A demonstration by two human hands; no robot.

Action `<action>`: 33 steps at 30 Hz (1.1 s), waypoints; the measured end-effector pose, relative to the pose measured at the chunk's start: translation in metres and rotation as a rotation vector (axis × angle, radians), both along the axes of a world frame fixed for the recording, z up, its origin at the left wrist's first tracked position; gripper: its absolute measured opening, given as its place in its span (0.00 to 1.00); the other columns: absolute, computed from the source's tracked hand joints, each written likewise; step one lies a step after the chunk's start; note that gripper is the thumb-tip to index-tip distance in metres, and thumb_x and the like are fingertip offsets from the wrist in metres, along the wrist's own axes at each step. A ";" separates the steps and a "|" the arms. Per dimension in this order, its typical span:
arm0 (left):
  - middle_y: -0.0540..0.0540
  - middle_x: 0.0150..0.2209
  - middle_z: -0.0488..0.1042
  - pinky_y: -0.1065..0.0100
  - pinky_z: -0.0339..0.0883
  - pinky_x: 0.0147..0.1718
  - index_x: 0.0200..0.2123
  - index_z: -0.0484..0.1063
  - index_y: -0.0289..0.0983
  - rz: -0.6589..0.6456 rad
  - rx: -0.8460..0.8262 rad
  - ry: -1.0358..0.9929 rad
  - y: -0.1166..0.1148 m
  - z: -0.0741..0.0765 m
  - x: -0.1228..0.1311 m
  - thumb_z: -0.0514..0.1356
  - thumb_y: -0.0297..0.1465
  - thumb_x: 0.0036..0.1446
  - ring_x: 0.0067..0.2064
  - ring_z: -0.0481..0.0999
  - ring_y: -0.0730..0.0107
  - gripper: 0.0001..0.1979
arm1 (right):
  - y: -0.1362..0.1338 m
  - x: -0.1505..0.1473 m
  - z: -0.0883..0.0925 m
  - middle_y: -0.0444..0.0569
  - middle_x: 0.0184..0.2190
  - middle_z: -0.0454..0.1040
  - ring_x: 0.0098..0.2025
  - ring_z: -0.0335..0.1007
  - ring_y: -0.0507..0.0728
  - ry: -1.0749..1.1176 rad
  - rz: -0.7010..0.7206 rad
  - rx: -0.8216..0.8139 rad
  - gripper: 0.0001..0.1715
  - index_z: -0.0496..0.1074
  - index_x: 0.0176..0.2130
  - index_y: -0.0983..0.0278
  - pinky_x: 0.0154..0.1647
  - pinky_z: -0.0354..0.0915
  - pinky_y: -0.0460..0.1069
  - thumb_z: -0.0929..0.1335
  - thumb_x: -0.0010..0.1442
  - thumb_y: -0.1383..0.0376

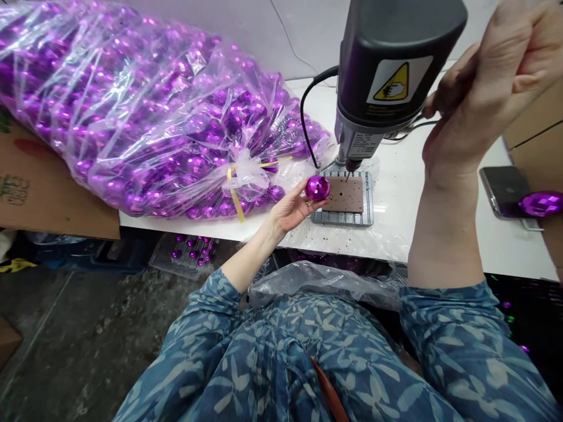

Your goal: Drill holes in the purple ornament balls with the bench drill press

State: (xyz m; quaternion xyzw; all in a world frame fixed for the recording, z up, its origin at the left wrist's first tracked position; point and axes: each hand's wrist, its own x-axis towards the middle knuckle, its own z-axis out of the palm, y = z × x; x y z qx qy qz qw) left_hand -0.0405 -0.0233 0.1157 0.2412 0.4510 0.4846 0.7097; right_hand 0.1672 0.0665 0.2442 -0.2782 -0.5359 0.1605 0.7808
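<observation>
In my left hand (295,210) is a shiny, faceted purple ball ornament (317,188), pinched between thumb and fingers beside the left edge of a brown board (352,202). That board lies on the slotted grey metal base of a drill press (402,64). The thin drill bit (347,176) points down over the board, to the right of the ball and apart from it. My right hand (497,82) is raised at the right side of the drill press head, its fingers curled closed. Whatever they grip is hidden behind the hand.
A large clear bag (145,111) of purple balls, tied with yellow strips, fills the table's left. A phone (504,190) and another purple ornament (543,203) are at right. Dark specks dot the white table (391,237). Clear plastic (325,281) hangs at the front edge.
</observation>
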 end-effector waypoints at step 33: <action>0.45 0.48 0.89 0.59 0.78 0.63 0.48 0.84 0.38 0.002 0.145 0.130 0.039 -0.044 0.004 0.78 0.28 0.60 0.57 0.87 0.61 0.13 | 0.002 0.004 -0.004 0.36 0.17 0.48 0.17 0.49 0.43 -0.068 -0.036 -0.008 0.47 0.46 0.29 0.61 0.18 0.47 0.45 0.62 0.51 0.22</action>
